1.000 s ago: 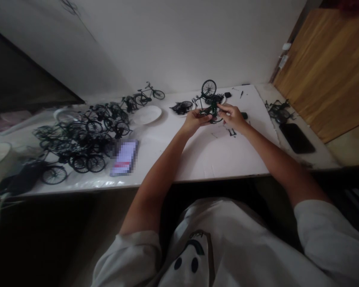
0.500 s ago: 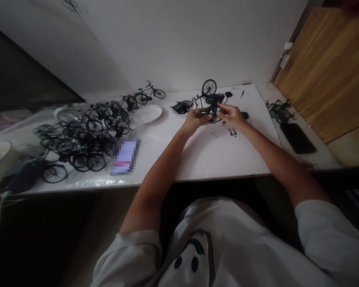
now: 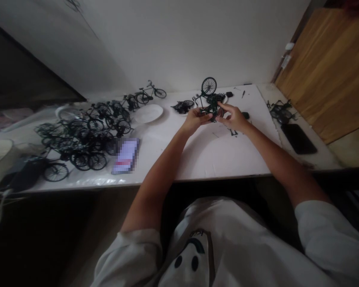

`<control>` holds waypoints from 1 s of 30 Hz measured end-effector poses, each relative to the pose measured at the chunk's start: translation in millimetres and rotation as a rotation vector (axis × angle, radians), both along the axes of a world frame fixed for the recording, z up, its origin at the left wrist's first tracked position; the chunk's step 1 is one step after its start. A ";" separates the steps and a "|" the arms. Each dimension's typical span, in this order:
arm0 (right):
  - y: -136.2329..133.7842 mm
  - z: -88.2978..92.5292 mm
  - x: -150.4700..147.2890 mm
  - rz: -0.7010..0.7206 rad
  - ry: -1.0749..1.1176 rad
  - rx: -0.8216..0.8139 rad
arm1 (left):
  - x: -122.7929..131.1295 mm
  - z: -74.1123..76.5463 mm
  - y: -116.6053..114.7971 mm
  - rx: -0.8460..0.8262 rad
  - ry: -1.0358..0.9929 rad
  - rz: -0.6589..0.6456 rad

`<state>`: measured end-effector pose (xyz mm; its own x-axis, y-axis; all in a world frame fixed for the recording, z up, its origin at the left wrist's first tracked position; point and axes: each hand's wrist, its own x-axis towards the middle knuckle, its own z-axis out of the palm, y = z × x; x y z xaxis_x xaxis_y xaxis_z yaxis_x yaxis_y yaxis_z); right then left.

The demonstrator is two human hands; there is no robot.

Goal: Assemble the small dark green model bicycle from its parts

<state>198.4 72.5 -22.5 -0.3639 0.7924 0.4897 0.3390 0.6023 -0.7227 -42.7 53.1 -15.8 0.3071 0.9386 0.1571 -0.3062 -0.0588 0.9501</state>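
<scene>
A dark miniature bicycle [image 3: 208,86] is held over the white tabletop [image 3: 227,157], one wheel pointing up and away from me. My left hand [image 3: 194,120] is closed on its near left part, the thumb lying along the frame. On its right side, my right hand [image 3: 232,118] grips the near end between thumb and fingers. Behind the held bicycle lie more dark parts, partly hidden by it. Small black pieces [image 3: 233,132] rest on the table just below my right hand.
Many miniature bicycles [image 3: 89,133] crowd the left side, near a white plate [image 3: 148,114] and a phone with a lit screen [image 3: 126,155]. Dark parts [image 3: 184,106] lie behind my left hand. At right are a black phone [image 3: 299,138] and another small bicycle [image 3: 283,111].
The fingers of my right hand have shifted slightly on the bicycle, and its upright wheel has tilted a little. My left hand keeps its hold.
</scene>
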 end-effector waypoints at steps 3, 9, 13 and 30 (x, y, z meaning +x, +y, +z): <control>-2.0 1.4 -0.6 -0.015 -0.045 0.078 | -0.1 -0.2 0.1 -0.004 0.020 0.007; -3.2 1.2 -4.4 -0.055 -0.107 0.162 | -0.5 -2.3 1.4 0.021 0.040 0.012; -3.4 -0.1 -6.3 -0.069 -0.136 0.165 | -1.5 -5.0 3.1 0.016 0.071 0.016; -9.0 2.0 -12.3 -0.141 -0.242 0.188 | -2.7 -2.1 1.3 0.010 0.042 -0.020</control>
<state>186.1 63.6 -20.5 -0.3803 0.7472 0.5450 0.5767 0.6523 -0.4919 -45.4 54.4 -17.8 0.3325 0.9307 0.1528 -0.2671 -0.0625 0.9616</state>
